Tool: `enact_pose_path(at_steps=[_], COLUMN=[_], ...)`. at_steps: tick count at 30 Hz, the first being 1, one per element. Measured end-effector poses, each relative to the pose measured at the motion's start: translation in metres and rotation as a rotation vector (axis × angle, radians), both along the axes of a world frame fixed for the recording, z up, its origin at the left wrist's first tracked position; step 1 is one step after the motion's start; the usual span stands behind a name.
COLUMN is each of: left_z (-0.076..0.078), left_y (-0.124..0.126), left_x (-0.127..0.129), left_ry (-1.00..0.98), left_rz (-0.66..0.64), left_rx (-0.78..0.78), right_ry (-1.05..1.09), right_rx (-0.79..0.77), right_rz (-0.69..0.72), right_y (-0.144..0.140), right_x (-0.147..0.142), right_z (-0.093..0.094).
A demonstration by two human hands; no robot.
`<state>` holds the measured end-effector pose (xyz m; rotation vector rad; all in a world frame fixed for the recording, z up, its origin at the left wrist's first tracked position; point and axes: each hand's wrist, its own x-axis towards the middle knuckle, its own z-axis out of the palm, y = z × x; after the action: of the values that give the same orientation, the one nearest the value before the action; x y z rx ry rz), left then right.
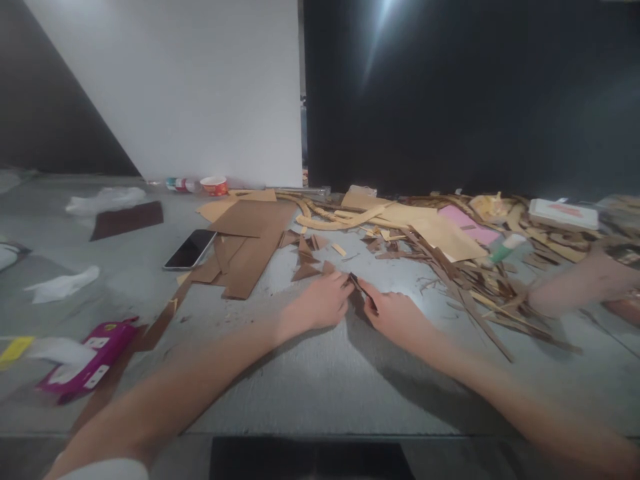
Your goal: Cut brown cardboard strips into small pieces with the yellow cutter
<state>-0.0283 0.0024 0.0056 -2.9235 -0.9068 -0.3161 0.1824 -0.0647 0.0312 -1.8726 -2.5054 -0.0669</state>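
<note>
Working low over a grey, smooth-looking tabletop (280,393), both bare hands drawn in close to each other near the middle. Between them: a narrow, dark-brown, stiff-looking strip (368,295), material uncertain, partly covered by fingers. Its long axis slants, far end toward the left, near end toward the right, and it seems raised a little off the surface.

Right hand (400,321) nearer to it: thumb and fingers grasping the near end. Left hand (321,301) curled at the far end, fingertips meeting or almost meeting the tip; cannot tell whether they pinch it. So the strip bridges the gap, lying left and slightly beyond the right hand.

Just past the left hand, small triangular brown scraps (306,272). Farther left, flat rectangular brown sheets (256,263), overlapping. Beyond the right hand, a tangle of long, thin brown and tan offcuts (477,313). At far right, a blurred bare limb (583,281), apparently another person's, well apart from these hands.
</note>
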Motion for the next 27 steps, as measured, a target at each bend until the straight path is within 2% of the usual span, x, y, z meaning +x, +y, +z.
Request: enact_pose_path(at_steps=[11, 19, 27], left_z=[0.004, 0.001, -0.004], left_y=[-0.004, -0.002, 0.0], left_x=[0.003, 0.002, 0.0], left_ry=[0.068, 0.075, 0.042], left_rz=[-0.017, -0.014, -0.019], left_rx=[0.062, 0.061, 0.077], right_ry=[0.067, 0.036, 0.014], right_rx=[-0.006, -0.013, -0.047], right_rz=[-0.025, -0.025, -0.027], right_y=[-0.003, -0.015, -0.029], right_x=[0.003, 0.005, 0.008], right_z=[0.01, 0.013, 0.028])
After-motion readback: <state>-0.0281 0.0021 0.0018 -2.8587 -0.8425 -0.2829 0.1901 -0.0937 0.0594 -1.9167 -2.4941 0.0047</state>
